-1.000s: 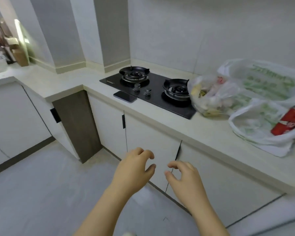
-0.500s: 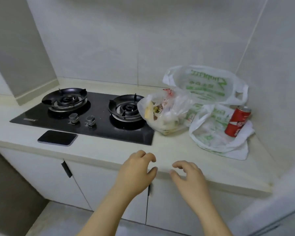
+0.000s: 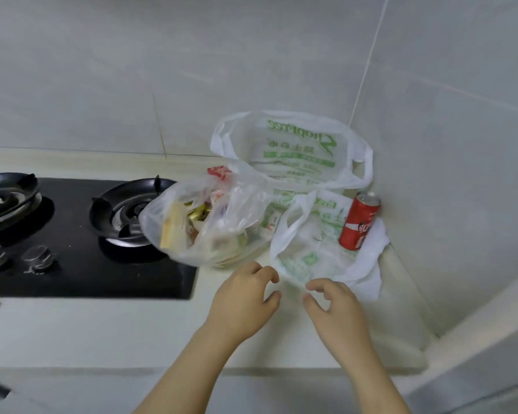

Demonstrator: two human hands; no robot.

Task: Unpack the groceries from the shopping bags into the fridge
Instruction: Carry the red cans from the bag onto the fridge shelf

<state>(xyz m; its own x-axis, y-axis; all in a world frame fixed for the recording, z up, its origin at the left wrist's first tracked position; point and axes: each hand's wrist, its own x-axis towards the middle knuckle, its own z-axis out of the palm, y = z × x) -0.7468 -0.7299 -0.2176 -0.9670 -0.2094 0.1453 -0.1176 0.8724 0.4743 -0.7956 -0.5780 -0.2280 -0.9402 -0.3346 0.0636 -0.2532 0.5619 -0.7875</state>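
Unpacking appears not begun. On the bench (image 3: 72,330): full bag (image 3: 204,225), rear bag (image 3: 296,150), and flat bag (image 3: 308,255) bearing a can (image 3: 360,221). Left grip (image 3: 243,300) and right grip (image 3: 335,309) hover beside the flat bag, fingers loosely curled, holding nothing. Fridge not in view; everything remains to be moved.

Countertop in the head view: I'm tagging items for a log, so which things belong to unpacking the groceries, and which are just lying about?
Part of the job: clear bag of groceries; back white shopping bag; front white shopping bag; red can.
Just lying about: gas hob; hob knobs.
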